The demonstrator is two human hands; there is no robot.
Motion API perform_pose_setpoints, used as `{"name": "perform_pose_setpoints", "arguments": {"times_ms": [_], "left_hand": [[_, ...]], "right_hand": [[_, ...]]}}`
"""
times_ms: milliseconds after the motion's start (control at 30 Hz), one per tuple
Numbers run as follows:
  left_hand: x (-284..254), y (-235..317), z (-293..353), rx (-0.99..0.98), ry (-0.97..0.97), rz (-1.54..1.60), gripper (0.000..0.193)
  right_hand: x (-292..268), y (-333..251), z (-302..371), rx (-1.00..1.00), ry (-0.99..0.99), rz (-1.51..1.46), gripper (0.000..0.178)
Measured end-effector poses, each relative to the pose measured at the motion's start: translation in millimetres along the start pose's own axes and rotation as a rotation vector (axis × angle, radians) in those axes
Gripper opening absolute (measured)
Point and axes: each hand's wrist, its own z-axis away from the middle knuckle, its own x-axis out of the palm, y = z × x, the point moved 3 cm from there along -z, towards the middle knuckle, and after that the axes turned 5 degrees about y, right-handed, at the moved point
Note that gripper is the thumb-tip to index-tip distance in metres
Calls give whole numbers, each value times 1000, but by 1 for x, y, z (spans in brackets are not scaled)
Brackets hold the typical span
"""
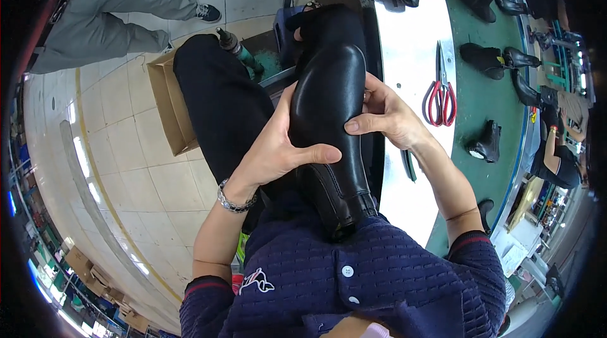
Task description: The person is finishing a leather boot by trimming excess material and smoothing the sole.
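A glossy black leather boot [332,91] lies lengthwise over my lap, its rounded toe pointing away from me and its shaft against my shirt. My left hand [284,142] grips it from the left, with the thumb lying across the upper. From the right, my right hand [389,113] holds the same boot, its thumb pressed on the leather and its fingers around the far side. The sole side and most of my fingertips are hidden. Close to my right hand, red-handled scissors [440,101] rest on the white tabletop [417,196].
Several black boots, one an ankle boot [485,142], stand on a green conveyor [465,180] at the right. A cardboard box [172,107] and a green bottle-like tool [237,50] are left of my legs. A person in grey trousers [120,15] stands at the upper left; another person [559,154] sits far right.
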Motion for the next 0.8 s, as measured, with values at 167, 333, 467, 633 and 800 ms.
{"name": "perform_pose_setpoints", "arguments": {"times_ms": [167,333,467,633,800], "left_hand": [[3,-1,2,-5,13,-47,115],[6,0,-1,8,30,-71,109],[2,-12,-5,13,96,-52,92],[-8,-35,-21,-106,248,256,63],[-28,-47,-13,-399,288,580,52]], "right_hand": [[3,2,4,-29,58,105,72],[2,11,-1,-67,125,192,72],[10,12,-8,-120,218,222,69],[8,28,-36,5,349,362,71],[29,11,-38,-836,288,581,47]]}}
